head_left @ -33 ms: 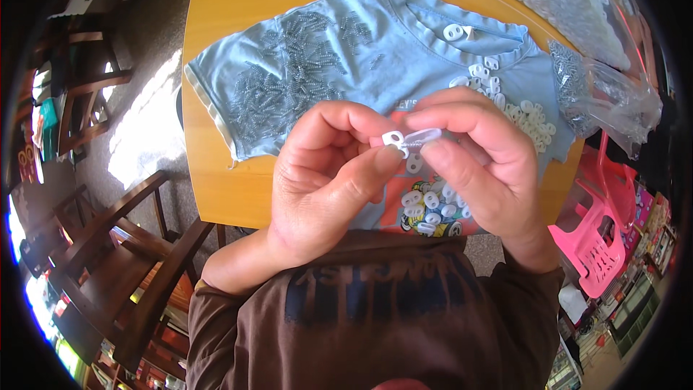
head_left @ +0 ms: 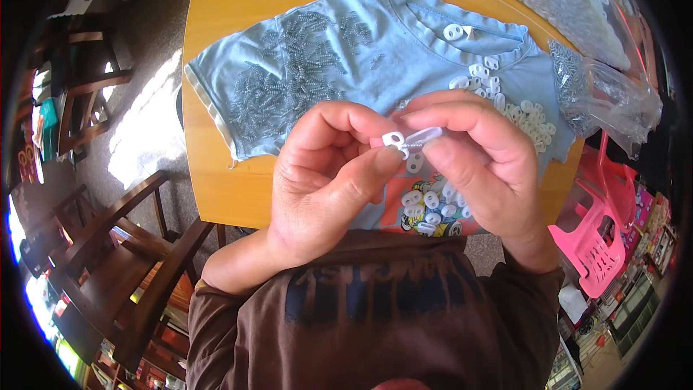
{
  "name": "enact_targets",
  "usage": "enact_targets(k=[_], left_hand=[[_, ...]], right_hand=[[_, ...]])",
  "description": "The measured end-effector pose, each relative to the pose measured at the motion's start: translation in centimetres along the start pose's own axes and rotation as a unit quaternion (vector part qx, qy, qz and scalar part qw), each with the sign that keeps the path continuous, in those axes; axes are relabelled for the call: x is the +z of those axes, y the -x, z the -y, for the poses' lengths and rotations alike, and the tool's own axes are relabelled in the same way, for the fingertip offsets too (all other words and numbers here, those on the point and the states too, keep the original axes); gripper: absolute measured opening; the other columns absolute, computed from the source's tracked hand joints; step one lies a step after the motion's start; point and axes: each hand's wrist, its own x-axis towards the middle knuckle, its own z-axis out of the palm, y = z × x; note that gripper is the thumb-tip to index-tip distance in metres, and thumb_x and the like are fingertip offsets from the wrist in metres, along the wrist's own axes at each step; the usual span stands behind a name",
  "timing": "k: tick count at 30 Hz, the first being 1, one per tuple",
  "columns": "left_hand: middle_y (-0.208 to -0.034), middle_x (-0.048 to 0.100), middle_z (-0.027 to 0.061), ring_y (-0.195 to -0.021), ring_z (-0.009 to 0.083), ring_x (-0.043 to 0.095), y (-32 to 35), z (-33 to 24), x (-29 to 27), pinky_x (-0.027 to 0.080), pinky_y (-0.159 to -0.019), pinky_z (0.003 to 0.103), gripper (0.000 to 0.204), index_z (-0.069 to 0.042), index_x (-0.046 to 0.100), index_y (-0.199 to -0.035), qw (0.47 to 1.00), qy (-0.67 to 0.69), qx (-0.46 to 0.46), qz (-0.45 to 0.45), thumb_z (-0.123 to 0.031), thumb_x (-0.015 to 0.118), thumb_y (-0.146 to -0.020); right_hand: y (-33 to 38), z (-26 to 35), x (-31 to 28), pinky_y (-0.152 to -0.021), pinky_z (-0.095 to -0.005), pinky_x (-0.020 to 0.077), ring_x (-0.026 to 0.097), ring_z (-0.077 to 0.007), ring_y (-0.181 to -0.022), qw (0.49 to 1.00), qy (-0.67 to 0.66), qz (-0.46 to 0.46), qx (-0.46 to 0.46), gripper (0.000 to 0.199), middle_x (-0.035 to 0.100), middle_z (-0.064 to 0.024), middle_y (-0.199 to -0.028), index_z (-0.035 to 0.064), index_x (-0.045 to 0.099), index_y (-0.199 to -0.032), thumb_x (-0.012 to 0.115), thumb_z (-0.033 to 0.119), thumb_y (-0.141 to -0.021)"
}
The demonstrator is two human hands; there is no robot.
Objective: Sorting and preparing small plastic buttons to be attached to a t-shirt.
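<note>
Between your fingertips, raised above the near edge of the table, sits a small white plastic ring piece: your left hand pinches it with thumb and forefinger, while your right hand grips a thin clear plastic strip that meets it. Beneath them a light blue T-shirt lies flat on the round wooden table, strewn with small clear pieces on the left and white rings on the right. Clear plastic bags sit at the far right. Dark wooden chairs stand left, a pink plastic chair right.
</note>
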Motion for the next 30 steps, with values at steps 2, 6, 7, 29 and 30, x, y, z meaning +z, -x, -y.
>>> enact_targets(k=[2, 6, 7, 29, 30], left_hand=[[-0.086, 0.056, 0.0052, -0.068, 0.0049, 0.051, 0.0, 0.0, 0.0, 0.042, -0.055, 0.018, 0.015, 0.0, 0.048, -0.098, 1.0, -0.008, 0.005, -0.001, 0.006, 0.051, -0.084], [-0.085, 0.055, 0.0072, -0.065, 0.0066, 0.052, -0.2, -0.2, 0.8, 0.044, -0.053, 0.02, 0.014, 0.001, 0.047, -0.097, 1.0, 0.024, -0.005, 0.001, 0.006, 0.05, -0.084], [-0.08, 0.055, 0.0065, -0.059, 0.007, 0.048, -0.2, -0.2, 1.4, 0.039, -0.05, 0.019, 0.014, 0.0, 0.048, -0.095, 0.999, 0.017, -0.011, -0.035, 0.004, 0.052, -0.083], [-0.079, 0.056, 0.004, -0.058, 0.0047, 0.048, 0.3, 0.2, 0.8, 0.038, -0.051, 0.016, 0.014, -0.001, 0.049, -0.094, 0.995, -0.085, 0.016, -0.048, 0.002, 0.056, -0.082], [-0.079, 0.056, 0.004, -0.058, 0.0047, 0.048, 0.3, 0.2, 0.9, 0.038, -0.051, 0.016, 0.014, -0.001, 0.049, -0.094, 0.995, -0.085, 0.016, -0.048, 0.002, 0.056, -0.082]], right_hand=[[0.1, 0.2, 0.1, -0.082, -0.0285, 0.043, 0.055, -0.0177, -0.092, 0.999, -0.028, -0.001, 0.018, 0.02, 0.056, -0.0145, -0.102, -0.0049, 0.055, -0.104, 0.049, 0.005, -0.088], [0.1, 0.2, -0.1, -0.078, -0.0271, 0.0441, 0.055, -0.0165, -0.091, 0.997, -0.063, 0.001, 0.032, 0.023, 0.057, -0.0135, -0.101, -0.005, 0.056, -0.107, 0.049, 0.008, -0.089], [0.1, 0.3, -0.1, -0.078, -0.0271, 0.0441, 0.055, -0.0165, -0.091, 0.997, -0.063, 0.001, 0.032, 0.023, 0.057, -0.0135, -0.101, -0.005, 0.056, -0.107, 0.049, 0.008, -0.089], [-0.1, 0.7, 0.2, -0.068, -0.0256, 0.0445, 0.055, -0.0168, -0.078, 0.985, 0.144, -0.035, -0.088, 0.018, 0.058, -0.0133, -0.09, -0.0035, 0.057, -0.099, 0.056, -0.003, -0.081], [-0.1, 0.6, 0.3, -0.067, -0.026, 0.0448, 0.056, -0.0174, -0.077, 0.983, 0.149, -0.042, -0.097, 0.019, 0.059, -0.0136, -0.09, -0.0031, 0.057, -0.1, 0.055, -0.004, -0.081]])
